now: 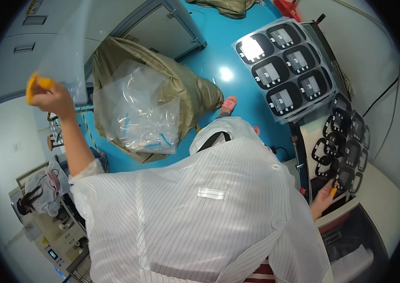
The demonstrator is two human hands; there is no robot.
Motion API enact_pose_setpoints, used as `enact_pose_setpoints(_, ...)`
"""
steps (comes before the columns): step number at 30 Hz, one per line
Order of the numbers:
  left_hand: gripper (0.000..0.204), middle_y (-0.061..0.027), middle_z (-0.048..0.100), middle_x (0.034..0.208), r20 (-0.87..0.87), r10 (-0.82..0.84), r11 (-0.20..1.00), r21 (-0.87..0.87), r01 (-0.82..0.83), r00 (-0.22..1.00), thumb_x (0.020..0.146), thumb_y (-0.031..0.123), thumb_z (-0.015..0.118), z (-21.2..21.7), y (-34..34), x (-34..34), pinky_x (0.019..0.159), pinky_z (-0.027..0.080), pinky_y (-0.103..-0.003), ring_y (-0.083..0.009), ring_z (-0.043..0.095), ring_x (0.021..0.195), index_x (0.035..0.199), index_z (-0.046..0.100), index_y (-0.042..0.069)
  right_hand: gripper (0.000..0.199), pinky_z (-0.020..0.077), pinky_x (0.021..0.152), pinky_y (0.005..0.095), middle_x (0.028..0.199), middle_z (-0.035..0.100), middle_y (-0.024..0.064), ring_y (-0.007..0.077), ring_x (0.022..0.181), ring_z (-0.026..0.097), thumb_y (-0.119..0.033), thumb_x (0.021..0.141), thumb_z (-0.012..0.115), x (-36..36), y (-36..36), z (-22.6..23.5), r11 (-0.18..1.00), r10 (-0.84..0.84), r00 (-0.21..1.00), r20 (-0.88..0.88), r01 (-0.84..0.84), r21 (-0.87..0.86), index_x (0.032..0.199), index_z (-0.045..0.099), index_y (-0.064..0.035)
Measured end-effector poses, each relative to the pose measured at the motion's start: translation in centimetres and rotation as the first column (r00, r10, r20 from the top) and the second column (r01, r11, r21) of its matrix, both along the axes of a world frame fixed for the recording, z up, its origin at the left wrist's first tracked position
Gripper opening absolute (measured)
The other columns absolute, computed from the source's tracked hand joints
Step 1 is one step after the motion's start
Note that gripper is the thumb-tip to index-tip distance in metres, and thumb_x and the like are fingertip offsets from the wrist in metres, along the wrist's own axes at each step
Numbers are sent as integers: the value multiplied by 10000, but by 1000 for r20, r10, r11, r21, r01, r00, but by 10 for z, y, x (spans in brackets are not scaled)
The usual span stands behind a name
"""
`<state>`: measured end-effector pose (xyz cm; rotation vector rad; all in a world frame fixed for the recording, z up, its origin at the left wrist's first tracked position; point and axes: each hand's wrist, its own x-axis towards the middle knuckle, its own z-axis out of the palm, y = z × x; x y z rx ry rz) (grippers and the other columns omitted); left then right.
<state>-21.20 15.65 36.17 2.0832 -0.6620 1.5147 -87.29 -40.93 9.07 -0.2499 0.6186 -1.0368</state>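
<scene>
Some blurred film (pixel 71 59) is pinched in the left hand (pixel 50 95); the right hand (pixel 323 199) has an unclear grip.

Above the left hand (pixel 52 98), a plastic sheet (pixel 70 47) is blurred and cut off by the upper edge. At the right hand (pixel 323 199), contact with the frames (pixel 352 152) cannot be made out. Below both, the coat (pixel 195 221) is cut off.
</scene>
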Motion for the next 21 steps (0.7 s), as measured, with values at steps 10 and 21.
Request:
enact_pose_setpoints(10,353,-198,468,1119,-757,544,837,518,-175,361,823,113,456,-337,83,-77,827,403,-389,-340,485,991,1159,436,7,272,436,882,484,1064,477,235,366,1017,495,-79,884,292,86,33,-28,935,-23,862,-506,198,296,1110,401,25)
enact_pose_setpoints(21,233,-157,620,902,-551,766,367,798,478,332,787,214,468,-287,-89,-19,678,486,-412,-311,604,840,826,636,59,315,397,926,388,1151,464,211,314,1063,484,-62,877,332,293,137,2,791,597,625,-502,-562,242,1156,385,73)
